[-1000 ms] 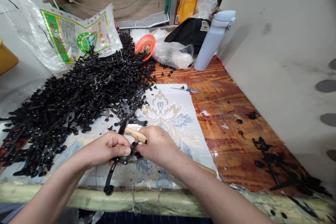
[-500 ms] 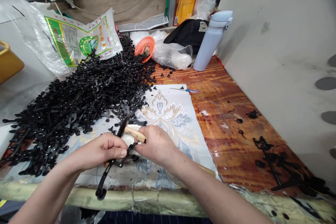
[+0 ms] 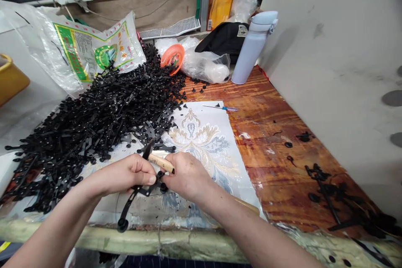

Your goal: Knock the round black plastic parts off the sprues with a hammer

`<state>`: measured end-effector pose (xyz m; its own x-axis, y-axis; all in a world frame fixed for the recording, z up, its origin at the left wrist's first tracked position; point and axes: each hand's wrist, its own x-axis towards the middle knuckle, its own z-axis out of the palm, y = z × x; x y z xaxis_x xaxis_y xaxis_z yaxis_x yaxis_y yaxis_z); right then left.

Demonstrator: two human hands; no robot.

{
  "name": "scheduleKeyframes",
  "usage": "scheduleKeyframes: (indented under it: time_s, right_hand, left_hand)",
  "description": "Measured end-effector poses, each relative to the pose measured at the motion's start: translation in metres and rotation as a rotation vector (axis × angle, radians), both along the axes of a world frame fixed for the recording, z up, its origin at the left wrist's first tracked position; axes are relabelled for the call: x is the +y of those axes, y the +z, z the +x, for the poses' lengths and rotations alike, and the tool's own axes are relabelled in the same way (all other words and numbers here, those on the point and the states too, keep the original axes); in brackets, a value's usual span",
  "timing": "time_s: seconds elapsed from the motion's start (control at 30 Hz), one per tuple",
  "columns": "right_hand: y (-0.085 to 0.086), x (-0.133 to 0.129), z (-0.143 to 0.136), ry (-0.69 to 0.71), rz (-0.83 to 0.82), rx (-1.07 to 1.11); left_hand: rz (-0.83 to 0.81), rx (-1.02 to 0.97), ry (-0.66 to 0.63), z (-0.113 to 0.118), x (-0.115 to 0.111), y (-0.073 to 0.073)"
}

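My left hand (image 3: pixel 135 172) is closed, thumb against fingers, around a black plastic jointed strip (image 3: pixel 128 206) with round ends. One end of the strip hangs toward the table's front edge; the other reaches my right hand. Closed on a knife (image 3: pixel 161 163) with a light wooden handle, my right hand (image 3: pixel 188 174) is close beside the left. The knife's dark blade points up and left, past my left fingers. My right fingertips are near the strip's round end, but whether they touch it is hidden. Under both hands lies a patterned cloth (image 3: pixel 201 134).
A large heap of black plastic pieces (image 3: pixel 103 113) covers the left. Behind are a printed plastic bag (image 3: pixel 103 46), an orange dish (image 3: pixel 172 58), a black cap (image 3: pixel 224 42) and a pale blue bottle (image 3: pixel 253 50). A screwdriver (image 3: pixel 228 109) and black scraps (image 3: pixel 326 192) lie right.
My left hand has shifted slightly right and up toward my right hand. The hanging end of the strip has risen a little and moved right. The knife stays in my right hand.
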<state>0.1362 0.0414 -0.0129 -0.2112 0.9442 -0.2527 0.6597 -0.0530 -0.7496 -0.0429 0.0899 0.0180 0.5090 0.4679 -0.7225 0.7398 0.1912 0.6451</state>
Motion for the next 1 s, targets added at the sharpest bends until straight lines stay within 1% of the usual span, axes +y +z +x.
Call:
scheduleKeyframes:
  time_s: [0.1, 0.17, 0.27, 0.37, 0.43, 0.5, 0.6, 0.67, 0.77, 0.83, 0.93, 1.0]
  right_hand:
    - [-0.003, 0.001, 0.001, 0.000, 0.011, 0.028]
    - [-0.003, 0.001, 0.005, 0.013, 0.011, 0.059]
    - [0.006, -0.005, 0.018, 0.011, 0.033, 0.095]
    - [0.020, -0.021, 0.033, -0.002, 0.155, 0.144]
    - [0.024, -0.034, 0.039, 0.044, 0.253, 0.150]
    - [0.022, -0.046, 0.042, 0.087, 0.316, 0.079]
    - [0.018, -0.056, 0.042, 0.099, 0.334, -0.020]
    - [0.018, -0.058, 0.042, 0.067, 0.378, 0.001]
    - [0.019, -0.058, 0.040, 0.020, 0.513, 0.063]
    - [0.019, -0.058, 0.038, 0.057, 0.517, 0.000]
    - [0.021, -0.057, 0.036, 0.127, 0.429, -0.151]
    - [0.024, -0.057, 0.037, 0.102, 0.446, -0.116]
  left_hand:
    - [-0.073, 0.040, 0.108, 0.002, -0.004, 0.000]
    - [-0.092, 0.050, 0.170, 0.004, -0.007, 0.001]
    - [-0.090, 0.028, 0.222, 0.005, -0.011, 0.000]
    - [-0.086, -0.019, 0.230, 0.004, -0.013, -0.002]
    - [-0.078, -0.046, 0.227, 0.002, -0.015, -0.005]
    - [-0.054, -0.056, 0.215, 0.000, -0.016, -0.007]
    - [-0.020, -0.051, 0.194, -0.003, -0.018, -0.009]
    - [-0.002, -0.044, 0.172, -0.004, -0.018, -0.010]
    - [0.033, -0.030, 0.124, -0.004, -0.017, -0.011]
    - [0.042, -0.022, 0.111, -0.004, -0.016, -0.012]
    - [0.041, -0.013, 0.105, -0.003, -0.015, -0.011]
    - [0.041, -0.011, 0.107, -0.002, -0.014, -0.010]
